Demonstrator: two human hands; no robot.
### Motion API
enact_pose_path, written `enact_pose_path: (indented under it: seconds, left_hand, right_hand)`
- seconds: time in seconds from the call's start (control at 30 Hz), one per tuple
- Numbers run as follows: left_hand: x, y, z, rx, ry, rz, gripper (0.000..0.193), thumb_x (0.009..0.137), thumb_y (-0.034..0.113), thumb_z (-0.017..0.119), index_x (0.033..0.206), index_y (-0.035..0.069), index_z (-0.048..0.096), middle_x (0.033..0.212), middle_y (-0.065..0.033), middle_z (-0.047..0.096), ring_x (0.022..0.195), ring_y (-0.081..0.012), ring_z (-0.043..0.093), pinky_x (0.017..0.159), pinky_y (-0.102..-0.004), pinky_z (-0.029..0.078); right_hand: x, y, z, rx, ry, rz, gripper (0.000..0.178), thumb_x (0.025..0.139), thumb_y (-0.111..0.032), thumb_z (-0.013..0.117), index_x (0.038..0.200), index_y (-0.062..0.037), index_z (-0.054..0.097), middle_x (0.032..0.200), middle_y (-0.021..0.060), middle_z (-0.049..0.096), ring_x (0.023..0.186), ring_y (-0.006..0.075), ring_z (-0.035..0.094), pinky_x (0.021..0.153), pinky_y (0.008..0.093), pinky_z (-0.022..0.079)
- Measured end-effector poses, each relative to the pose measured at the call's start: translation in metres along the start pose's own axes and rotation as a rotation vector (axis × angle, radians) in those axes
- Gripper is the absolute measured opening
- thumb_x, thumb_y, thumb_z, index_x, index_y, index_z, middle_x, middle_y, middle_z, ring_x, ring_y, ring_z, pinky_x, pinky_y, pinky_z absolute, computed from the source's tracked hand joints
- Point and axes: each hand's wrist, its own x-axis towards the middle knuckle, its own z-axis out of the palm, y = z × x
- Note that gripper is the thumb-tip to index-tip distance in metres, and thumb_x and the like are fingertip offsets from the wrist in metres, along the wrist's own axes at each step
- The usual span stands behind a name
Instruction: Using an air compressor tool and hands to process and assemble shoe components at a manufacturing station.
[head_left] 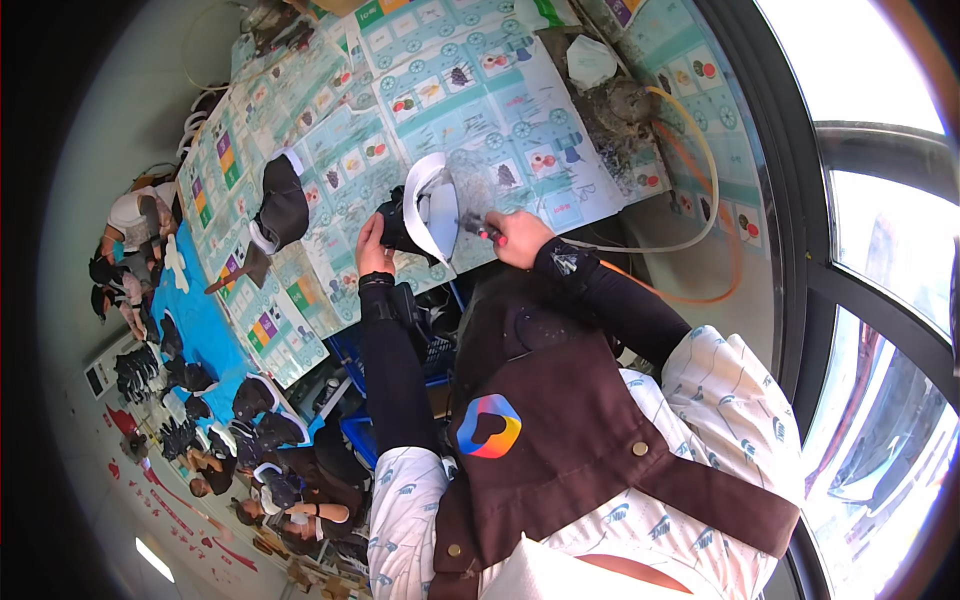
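Note:
My left hand (372, 246) is closed around a black shoe (398, 222) with a white sole (428, 200), holding it on its side near the table's front edge. The grey-blue underside of the sole is turned toward my right hand (522, 240). That hand grips a small tool with a dark and red handle (484, 231). Its tip is at the sole's underside; I cannot make out what kind of tool it is or whether it touches. To the left, a second black shoe (283, 203) with a white sole lies on the table.
A brush-like brown piece (246, 270) lies beside the second shoe. The table (440, 110) wears a patterned, stained sheet. Yellow and orange hoses (712, 170) loop at the right, by a crumpled white item (590, 62). Shoes on blue cloth (200, 310) and other people are at the left.

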Motion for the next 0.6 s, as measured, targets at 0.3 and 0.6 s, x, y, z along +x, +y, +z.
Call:
enact_pose_path:
  seconds: [0.3, 0.6]
  left_hand:
    - [0.004, 0.019, -0.008, 0.115, -0.029, -0.075, 0.034, 0.089, 0.021, 0.079, 0.116, 0.003, 0.068, 0.096, -0.0019, 0.071, 0.069, -0.0089, 0.062, 0.060, -0.0224, 0.041]
    - [0.004, 0.043, -0.007, 0.147, -0.167, -0.113, 0.031, 0.087, 0.013, 0.079, 0.113, -0.001, 0.068, 0.104, -0.0058, 0.073, 0.091, -0.0166, 0.070, 0.081, -0.0272, 0.052]
  right_hand:
    - [-0.008, -0.001, 0.001, -0.012, 0.142, 0.021, 0.031, 0.078, -0.015, 0.059, 0.108, -0.0073, 0.065, 0.080, 0.0270, 0.067, 0.081, 0.0475, 0.066, 0.074, 0.0564, 0.052]
    - [-0.013, 0.005, 0.014, -0.050, -0.020, -0.086, 0.029, 0.077, -0.016, 0.060, 0.103, -0.0052, 0.065, 0.077, 0.0254, 0.067, 0.078, 0.0472, 0.066, 0.072, 0.0566, 0.052]
